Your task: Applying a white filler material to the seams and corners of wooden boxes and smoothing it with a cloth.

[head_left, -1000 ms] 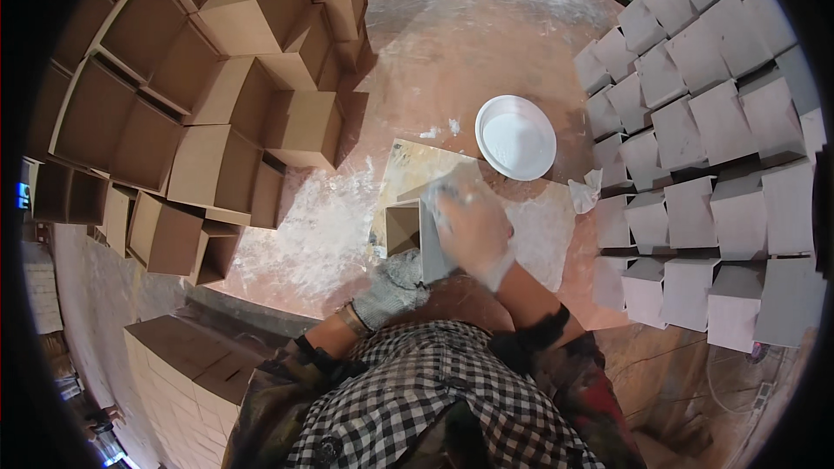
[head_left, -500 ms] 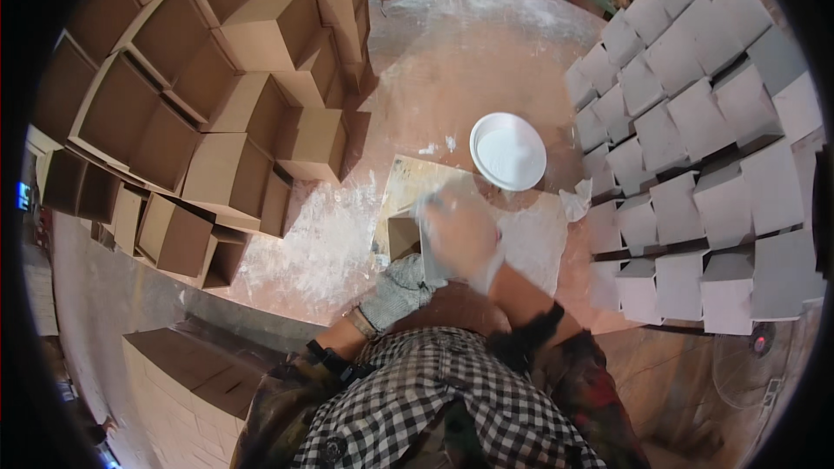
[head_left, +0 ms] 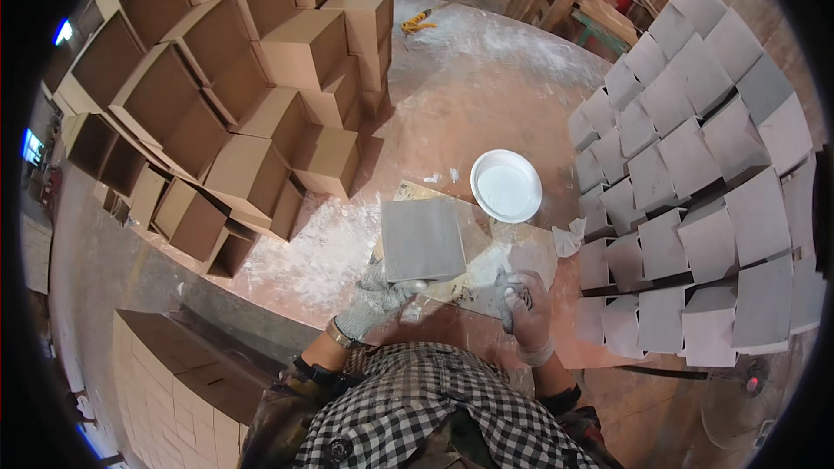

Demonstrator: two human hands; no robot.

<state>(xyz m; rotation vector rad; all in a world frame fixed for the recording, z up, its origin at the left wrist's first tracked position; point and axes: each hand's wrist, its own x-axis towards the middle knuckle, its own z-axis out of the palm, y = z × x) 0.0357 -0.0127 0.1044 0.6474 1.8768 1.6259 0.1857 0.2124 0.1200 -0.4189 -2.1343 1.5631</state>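
Observation:
My left hand [head_left: 382,297], in a grey knit glove, grips a square box [head_left: 423,239] by its near edge. The face turned up is coated grey with streaks. My right hand [head_left: 530,313] is to the right of the box, apart from it, closed on a small grey object [head_left: 505,295] whose kind I cannot make out. Beneath the box lies a stained board [head_left: 478,282]. A round white bowl [head_left: 479,175] with white contents stands beyond my right hand.
Plain brown boxes [head_left: 304,39] are stacked high on the left. Rows of grey-coated boxes [head_left: 686,156] rise on the right. A yellow-handled tool [head_left: 417,23] lies at the table's far side. Crumpled white paper [head_left: 569,238] rests near the bowl. A fan [head_left: 734,404] stands lower right.
My right hand has moved off the box, right and toward me. The box has turned, so its grey-coated face now shows in full. The whole view has shifted slightly.

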